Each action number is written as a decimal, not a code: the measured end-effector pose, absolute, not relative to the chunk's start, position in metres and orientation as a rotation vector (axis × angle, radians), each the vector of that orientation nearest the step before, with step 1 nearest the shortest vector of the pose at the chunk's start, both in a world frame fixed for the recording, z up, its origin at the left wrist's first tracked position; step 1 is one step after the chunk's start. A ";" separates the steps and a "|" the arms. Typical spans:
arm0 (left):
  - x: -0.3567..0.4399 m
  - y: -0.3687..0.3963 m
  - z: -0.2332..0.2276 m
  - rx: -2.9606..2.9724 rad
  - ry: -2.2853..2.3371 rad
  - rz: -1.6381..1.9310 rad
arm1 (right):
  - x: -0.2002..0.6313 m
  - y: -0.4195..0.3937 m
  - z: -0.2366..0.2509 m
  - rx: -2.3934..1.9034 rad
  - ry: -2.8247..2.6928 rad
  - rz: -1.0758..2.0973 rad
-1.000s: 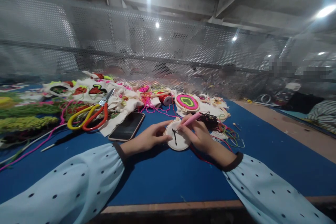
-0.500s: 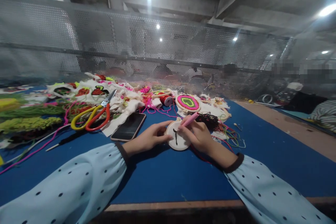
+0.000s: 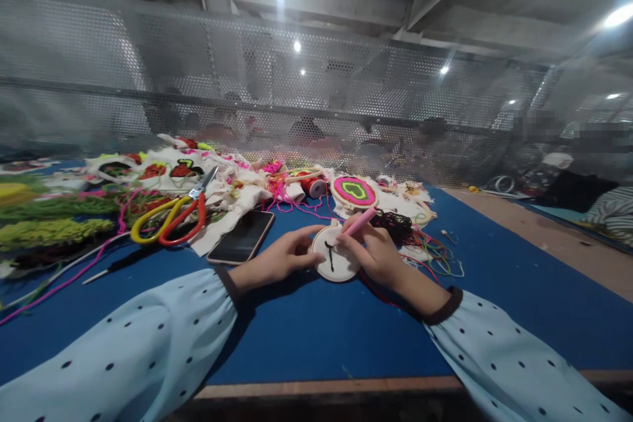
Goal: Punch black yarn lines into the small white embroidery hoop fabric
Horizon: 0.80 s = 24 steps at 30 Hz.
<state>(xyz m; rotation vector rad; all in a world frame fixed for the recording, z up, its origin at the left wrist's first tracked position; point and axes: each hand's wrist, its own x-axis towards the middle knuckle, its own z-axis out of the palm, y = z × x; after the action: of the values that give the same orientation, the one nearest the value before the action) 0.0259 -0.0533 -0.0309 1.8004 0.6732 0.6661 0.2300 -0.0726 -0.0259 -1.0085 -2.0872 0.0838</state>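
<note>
A small round embroidery hoop point(image 3: 338, 270) with white cloth is held low over the blue table, a dark stitched line running down the cloth. My left hand point(image 3: 281, 255) grips the hoop's left rim between thumb and fingers. In my right hand point(image 3: 380, 257) is a pink pen-like tool point(image 3: 362, 219), its lower end hidden behind the fingers near the cloth. The right fingers are closed around it and rest by the hoop's right side. A bundle of black yarn point(image 3: 393, 227) lies just behind the right hand.
A phone point(image 3: 242, 237) and scissors with yellow and orange handles point(image 3: 182, 217) lie to the left. Green yarn point(image 3: 54, 232) is farther left. Behind are heaped cloth pieces point(image 3: 247, 194) and a larger hoop with a pink and green design point(image 3: 355, 191). A perforated metal screen point(image 3: 277, 92) stands beyond.
Both hands stay at the hoop in almost the same pose. The pink tool's top end has shifted very slightly; the whole view has moved a little.
</note>
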 end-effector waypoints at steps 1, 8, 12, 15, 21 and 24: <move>0.026 -0.054 -0.030 1.797 0.676 0.665 | 0.230 -0.073 -0.026 -1.008 -2.086 0.095; 0.027 -0.053 -0.031 1.787 0.690 0.663 | 0.231 -0.072 -0.028 -1.018 -2.085 0.121; 0.027 -0.053 -0.031 1.779 0.684 0.665 | 0.230 -0.072 -0.029 -1.022 -2.095 0.162; 0.027 -0.054 -0.030 1.769 0.667 0.669 | 0.228 -0.070 -0.030 -0.970 -2.164 0.247; 0.028 -0.055 -0.026 1.737 0.611 0.659 | 0.226 -0.067 -0.029 -0.845 -2.342 0.233; 0.028 -0.054 -0.026 1.730 0.631 0.670 | 0.227 -0.069 -0.026 -0.989 -2.266 0.217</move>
<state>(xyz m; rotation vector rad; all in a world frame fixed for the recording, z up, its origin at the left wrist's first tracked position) 0.0277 -0.0539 -0.0258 1.7304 0.6312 0.6696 0.2267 -0.0690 -0.0264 -0.9889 -2.2663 0.2166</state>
